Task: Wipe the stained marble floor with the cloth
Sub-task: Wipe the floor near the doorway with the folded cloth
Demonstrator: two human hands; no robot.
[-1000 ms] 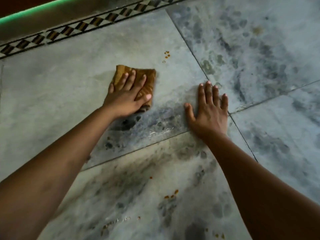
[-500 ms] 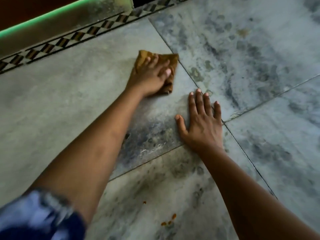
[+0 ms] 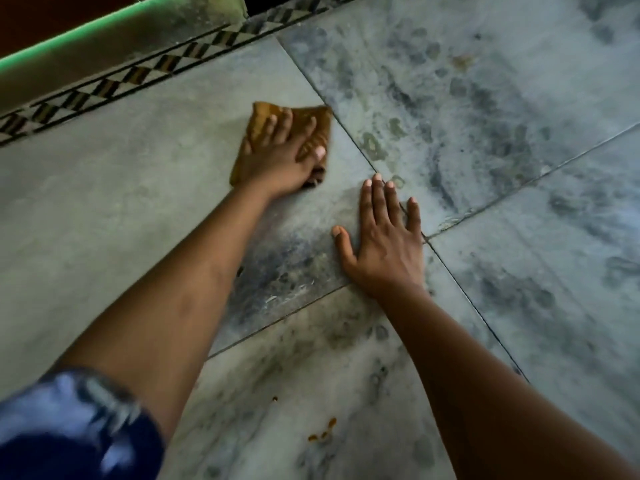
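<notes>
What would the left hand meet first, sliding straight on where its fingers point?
Probably only bare floor, then the checkered border strip at the tile's far edge; depth is hard to judge. The left hand presses the cloth flat.

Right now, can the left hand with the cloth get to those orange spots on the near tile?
Probably yes. The orange spots lie bare between both forearms, nearer than the left hand pressing the cloth; nothing covers them.
</notes>
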